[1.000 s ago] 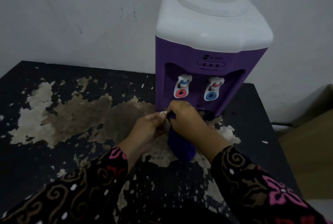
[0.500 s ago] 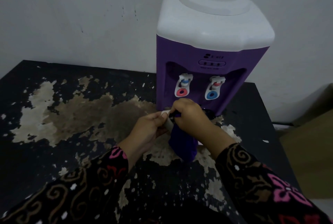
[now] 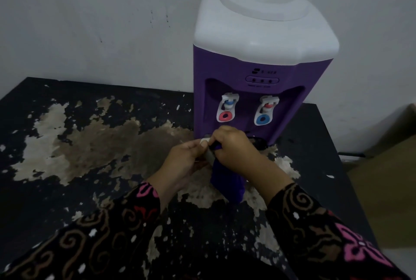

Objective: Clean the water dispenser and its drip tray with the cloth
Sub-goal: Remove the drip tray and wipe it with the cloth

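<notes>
A purple water dispenser (image 3: 254, 70) with a white top and two taps stands at the back right of the table, against the wall. In front of its base my left hand (image 3: 182, 162) grips a small whitish piece, probably the drip tray (image 3: 209, 154), mostly hidden between my hands. My right hand (image 3: 234, 147) holds a dark blue cloth (image 3: 227, 184) bunched against that piece; the cloth hangs down below my wrist. The dispenser's dark tray recess (image 3: 258, 141) shows just right of my right hand.
The black table (image 3: 67, 189) has large patches of peeled, pale surface. Its right edge runs beside brown cardboard (image 3: 387, 180) on the floor. A white wall (image 3: 90, 21) rises directly behind the table and dispenser.
My hands have stayed together in front of the dispenser; the right hand with the cloth has shifted slightly up and toward the base over the whitish piece.
</notes>
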Demonstrator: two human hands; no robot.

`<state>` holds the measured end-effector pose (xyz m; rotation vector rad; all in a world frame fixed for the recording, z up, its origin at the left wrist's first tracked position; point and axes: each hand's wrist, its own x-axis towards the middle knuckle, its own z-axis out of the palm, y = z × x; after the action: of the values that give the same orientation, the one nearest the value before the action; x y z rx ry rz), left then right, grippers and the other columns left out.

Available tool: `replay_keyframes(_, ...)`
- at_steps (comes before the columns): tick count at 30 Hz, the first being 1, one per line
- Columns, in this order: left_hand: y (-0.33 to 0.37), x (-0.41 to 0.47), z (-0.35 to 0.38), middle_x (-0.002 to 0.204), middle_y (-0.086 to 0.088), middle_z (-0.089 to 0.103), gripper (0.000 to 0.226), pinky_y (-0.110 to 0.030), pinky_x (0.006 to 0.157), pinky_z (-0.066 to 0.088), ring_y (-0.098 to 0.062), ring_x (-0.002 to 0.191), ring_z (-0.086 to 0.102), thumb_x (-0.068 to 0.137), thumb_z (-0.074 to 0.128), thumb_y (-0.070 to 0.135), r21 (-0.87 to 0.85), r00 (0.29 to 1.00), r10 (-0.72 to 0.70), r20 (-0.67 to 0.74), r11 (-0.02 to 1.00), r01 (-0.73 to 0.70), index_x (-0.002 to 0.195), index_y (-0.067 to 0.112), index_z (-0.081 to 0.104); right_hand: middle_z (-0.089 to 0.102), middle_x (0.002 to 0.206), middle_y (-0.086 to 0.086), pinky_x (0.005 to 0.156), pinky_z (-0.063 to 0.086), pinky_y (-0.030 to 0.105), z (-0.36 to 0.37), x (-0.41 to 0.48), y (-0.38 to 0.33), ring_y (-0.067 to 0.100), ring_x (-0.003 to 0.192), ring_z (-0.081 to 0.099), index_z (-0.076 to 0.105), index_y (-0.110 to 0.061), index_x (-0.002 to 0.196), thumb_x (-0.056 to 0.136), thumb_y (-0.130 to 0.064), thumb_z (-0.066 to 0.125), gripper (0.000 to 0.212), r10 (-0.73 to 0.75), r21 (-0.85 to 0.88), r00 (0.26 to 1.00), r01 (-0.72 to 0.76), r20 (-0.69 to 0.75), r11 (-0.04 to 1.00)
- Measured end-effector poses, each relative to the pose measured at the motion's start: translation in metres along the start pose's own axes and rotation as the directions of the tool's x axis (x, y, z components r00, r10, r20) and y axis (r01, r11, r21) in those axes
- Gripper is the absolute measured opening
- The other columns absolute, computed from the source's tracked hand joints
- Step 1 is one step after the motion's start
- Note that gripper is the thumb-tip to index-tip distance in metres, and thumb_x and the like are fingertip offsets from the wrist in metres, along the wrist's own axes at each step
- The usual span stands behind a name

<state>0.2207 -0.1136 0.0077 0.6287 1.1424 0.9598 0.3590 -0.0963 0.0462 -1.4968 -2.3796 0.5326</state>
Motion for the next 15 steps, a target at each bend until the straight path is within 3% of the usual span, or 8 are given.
replay_keyframes(5, -0.0027, -0.0011, 0.0006, 0.102, -0.011, 0.069, 0.024, -0.031, 0.085, 0.052, -0.019, 0.093, 0.064, 0.094, 0.052, 0.015, 0.002, 1.0, 0.002, 0.006, 1.0, -0.002, 0.111, 0.007, 0.066, 0.058, 0.106, 0.009, 0.077, 0.039, 0.021, -0.0035, 0.0026, 0.0082, 0.023, 0.1, 0.054, 0.066, -0.008, 0.096, 0.079, 0.0, 0.058, 0.021, 0.08, 0.002, 0.997, -0.08, -0.008, 0.997)
replay_keyframes(9, 0.0011, -0.0029, 0.0023, 0.096, -0.006, 0.07, 0.02, -0.031, 0.085, 0.051, -0.019, 0.093, 0.063, 0.094, 0.052, 0.015, 0.001, 1.0, 0.012, 0.013, 1.0, -0.012, 0.093, 0.017, 0.071, 0.062, 0.101, 0.013, 0.074, 0.038, 0.021, -0.0008, -0.0004, 0.001, 0.025, 0.095, 0.056, 0.066, -0.004, 0.094, 0.078, -0.002, 0.059, 0.017, 0.014, 0.002, 1.0, -0.014, 0.022, 1.0)
replay_keyframes(12, -0.0004, -0.0026, 0.0025, 0.097, -0.012, 0.069, 0.021, -0.029, 0.081, 0.053, -0.019, 0.089, 0.065, 0.094, 0.051, 0.014, 0.003, 1.0, 0.007, 0.011, 1.0, -0.007, 0.105, 0.008, 0.068, 0.061, 0.106, 0.009, 0.073, 0.034, 0.013, -0.0069, 0.002, 0.0089, 0.022, 0.097, 0.057, 0.068, -0.008, 0.094, 0.079, -0.001, 0.06, 0.019, 0.113, 0.022, 0.994, -0.113, -0.003, 0.993)
replay_keyframes(15, 0.0017, -0.0019, 0.0037, 0.095, -0.011, 0.069, 0.023, -0.026, 0.076, 0.055, -0.017, 0.084, 0.065, 0.094, 0.051, 0.013, -0.009, 1.0, 0.004, -0.001, 1.0, -0.004, 0.111, 0.005, 0.065, 0.06, 0.108, 0.008, 0.076, 0.039, 0.019, -0.0063, 0.0043, 0.0074, 0.023, 0.098, 0.057, 0.067, -0.01, 0.097, 0.08, -0.003, 0.059, 0.019, 0.136, 0.016, 0.991, -0.136, 0.012, 0.991)
